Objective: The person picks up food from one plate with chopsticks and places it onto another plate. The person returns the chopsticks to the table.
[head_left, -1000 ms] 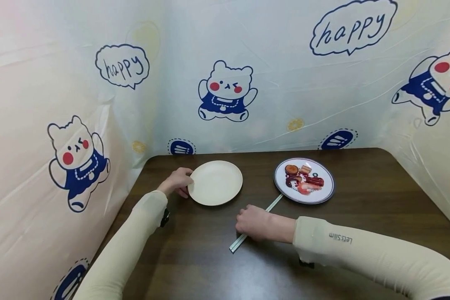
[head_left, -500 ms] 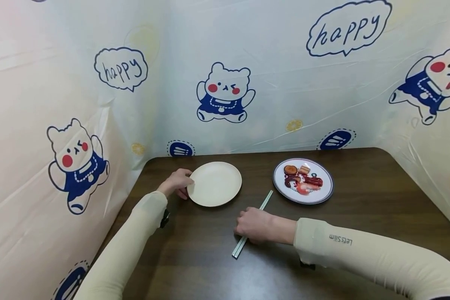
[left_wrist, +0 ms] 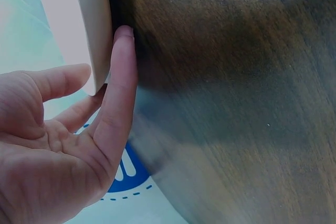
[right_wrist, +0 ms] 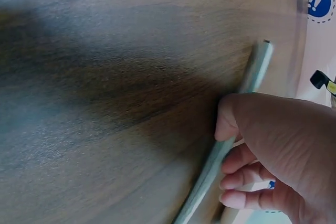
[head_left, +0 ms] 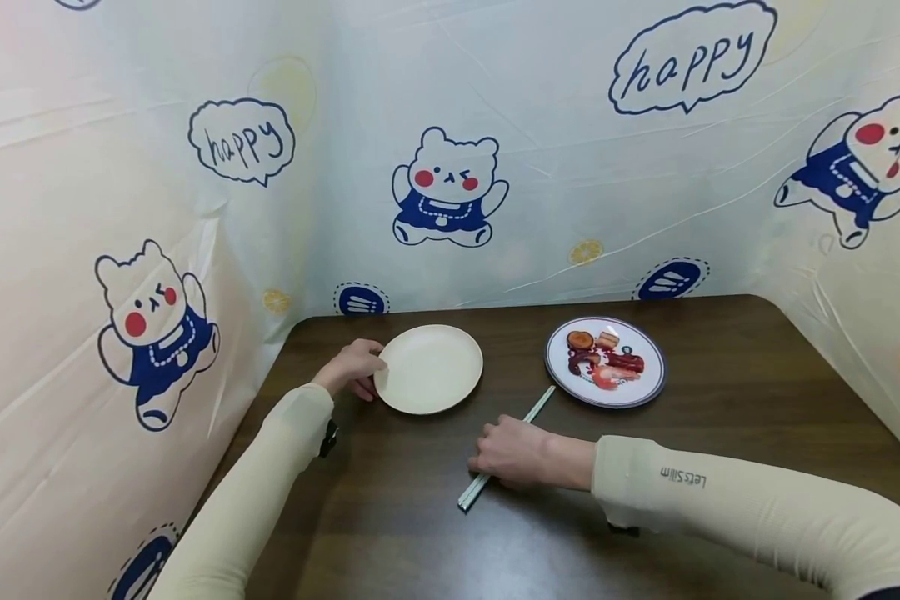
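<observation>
In the head view my left hand (head_left: 351, 365) is at the left rim of a plain cream plate (head_left: 431, 369) on the table. The left wrist view has the thumb on top of the plate's edge (left_wrist: 86, 19) and the fingers beneath it, pinching the rim. My right hand (head_left: 512, 450) pinches a pair of pale green chopsticks (head_left: 474, 490) near their middle, thumb against fingers. They lie slantwise, low over the table; whether they touch it I cannot tell. Their far end points toward a blue-rimmed white plate (head_left: 652, 375). In the right wrist view the chopsticks (right_wrist: 207, 171) lie close together.
The blue-rimmed plate bears food pieces (head_left: 606, 360), real or printed I cannot tell. A dark wooden table (head_left: 390, 517) lies under everything. A pale sheet with cartoon bears (head_left: 450, 183) hangs behind the table and along its sides.
The chopsticks have shifted in my right hand's grip: their far end drew back from the blue-rimmed plate, then moved slightly toward it again. My left hand and the cream plate have not visibly moved.
</observation>
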A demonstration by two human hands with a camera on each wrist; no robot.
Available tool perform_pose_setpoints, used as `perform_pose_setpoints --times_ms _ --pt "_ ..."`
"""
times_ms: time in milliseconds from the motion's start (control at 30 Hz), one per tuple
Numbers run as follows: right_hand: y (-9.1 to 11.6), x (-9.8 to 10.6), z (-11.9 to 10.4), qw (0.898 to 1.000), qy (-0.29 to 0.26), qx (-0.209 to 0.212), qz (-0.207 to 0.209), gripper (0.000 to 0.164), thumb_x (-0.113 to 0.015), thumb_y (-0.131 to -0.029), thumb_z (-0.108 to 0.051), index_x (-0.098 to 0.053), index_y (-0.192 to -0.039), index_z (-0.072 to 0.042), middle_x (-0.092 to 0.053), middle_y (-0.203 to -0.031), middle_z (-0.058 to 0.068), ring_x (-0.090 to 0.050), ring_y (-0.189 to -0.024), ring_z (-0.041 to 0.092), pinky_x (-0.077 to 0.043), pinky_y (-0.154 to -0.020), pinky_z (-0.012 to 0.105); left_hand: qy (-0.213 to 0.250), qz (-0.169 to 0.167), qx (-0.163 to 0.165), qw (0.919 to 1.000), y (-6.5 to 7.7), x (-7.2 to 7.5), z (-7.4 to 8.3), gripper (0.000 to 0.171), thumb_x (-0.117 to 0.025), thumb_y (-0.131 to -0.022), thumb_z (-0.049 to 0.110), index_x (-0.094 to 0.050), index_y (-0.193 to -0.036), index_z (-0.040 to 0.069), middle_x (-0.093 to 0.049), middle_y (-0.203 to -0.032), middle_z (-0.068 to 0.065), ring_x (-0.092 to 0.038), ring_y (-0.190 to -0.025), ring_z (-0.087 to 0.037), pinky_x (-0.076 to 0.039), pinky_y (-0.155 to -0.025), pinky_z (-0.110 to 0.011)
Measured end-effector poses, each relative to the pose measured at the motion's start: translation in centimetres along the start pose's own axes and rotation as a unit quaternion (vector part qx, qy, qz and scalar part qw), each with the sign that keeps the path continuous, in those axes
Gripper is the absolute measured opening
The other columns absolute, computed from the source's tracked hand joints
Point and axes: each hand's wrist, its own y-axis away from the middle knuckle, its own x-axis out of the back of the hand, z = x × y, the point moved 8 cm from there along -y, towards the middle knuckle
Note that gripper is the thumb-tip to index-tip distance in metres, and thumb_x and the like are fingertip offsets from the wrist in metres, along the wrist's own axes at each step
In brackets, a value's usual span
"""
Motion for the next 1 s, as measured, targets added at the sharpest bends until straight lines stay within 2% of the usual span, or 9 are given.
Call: perform_pose_setpoints --times_ms 167,367,667,1000 --pt "0.1 0.0 -0.1 1.0 0.016 0.004 0.003 0.011 -0.067 -0.103 -0.034 -0.073 -0.111 -0.033 -0.072 -0.097 -0.007 -0.065 -0.088 0.013 -0.053 -0.065 0.027 -0.005 0.0 -0.003 1.0 0.1 0.2 0.2 0.05 -0.055 -0.106 0.012 -0.045 -0.153 -0.001 -0.066 -0.115 -0.026 -0.073 -0.076 -0.03 -0.067 -0.069 -0.041" --pt "0.2 0.0 -0.4 0.999 0.032 0.016 0.019 0.012 -0.062 -0.106 -0.033 -0.072 -0.112 -0.032 -0.073 -0.098 -0.006 -0.066 -0.088 0.012 -0.053 -0.066 0.026 -0.003 -0.003 -0.009 0.9999 0.2 0.1 0.2 0.047 -0.055 -0.106 0.012 -0.048 -0.15 -0.003 -0.068 -0.11 -0.025 -0.074 -0.074 -0.029 -0.067 -0.069 -0.042" --pt "0.8 0.2 -0.7 0.996 0.022 0.03 0.078 0.007 -0.066 -0.102 -0.027 -0.069 -0.108 -0.028 -0.066 -0.095 -0.004 -0.063 -0.083 0.014 -0.054 -0.066 0.024 0.01 0.0 -0.011 0.9999 0.0 0.3 -0.4 0.042 -0.054 -0.104 0.01 -0.054 -0.144 -0.002 -0.07 -0.105 -0.023 -0.074 -0.071 -0.029 -0.067 -0.064 -0.042" --pt "1.7 0.3 -0.5 0.994 0.006 0.034 0.099 0.007 -0.065 -0.104 -0.028 -0.068 -0.11 -0.026 -0.061 -0.099 -0.003 -0.062 -0.082 0.015 -0.055 -0.065 0.024 0.003 -0.003 -0.009 1.0 -0.1 0.2 -0.1 0.042 -0.055 -0.104 0.011 -0.054 -0.143 -0.002 -0.069 -0.108 -0.023 -0.074 -0.072 -0.029 -0.067 -0.067 -0.043"
